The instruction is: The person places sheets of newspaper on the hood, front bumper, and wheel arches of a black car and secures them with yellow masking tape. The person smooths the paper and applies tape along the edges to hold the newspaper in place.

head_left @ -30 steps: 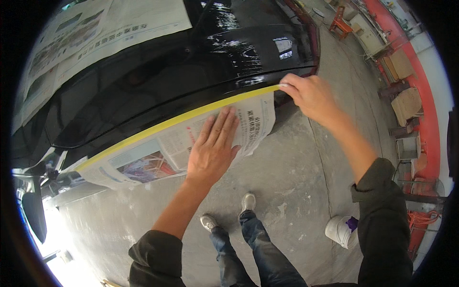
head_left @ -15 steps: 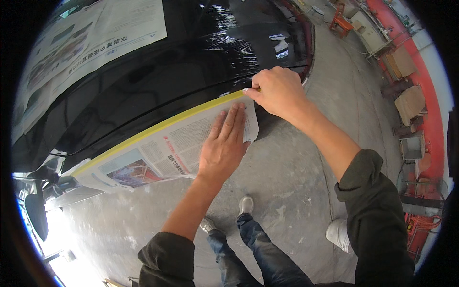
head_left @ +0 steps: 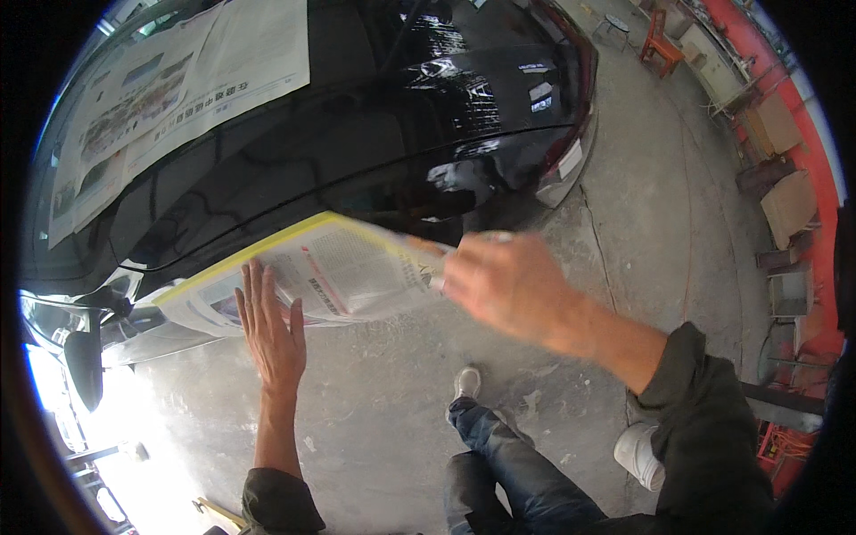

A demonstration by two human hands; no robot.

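A newspaper sheet point(head_left: 357, 272) edged with yellow masking tape point(head_left: 259, 245) hangs along the side of a glossy black car point(head_left: 357, 125). My left hand point(head_left: 272, 334) lies flat on the sheet's left part, fingers stretched out and pointing up toward the tape. Blurred by motion, my right hand point(head_left: 513, 285) is closed on the sheet's right end, which is pulled off the car. From a bend in the tape near the middle, the taped edge slants down to that hand. What lies inside the right fingers is partly hidden.
More newspaper point(head_left: 254, 58) covers the car's upper surface at far left. The side mirror point(head_left: 85, 370) juts out below. Concrete floor point(head_left: 383, 410) spreads beneath me. An orange chair point(head_left: 658, 45) and cardboard pieces point(head_left: 789, 207) stand along the red wall at right.
My right hand has pulled the sheet's right end away from the car, down toward me. My left hand has slid left along the sheet. The view has shifted.
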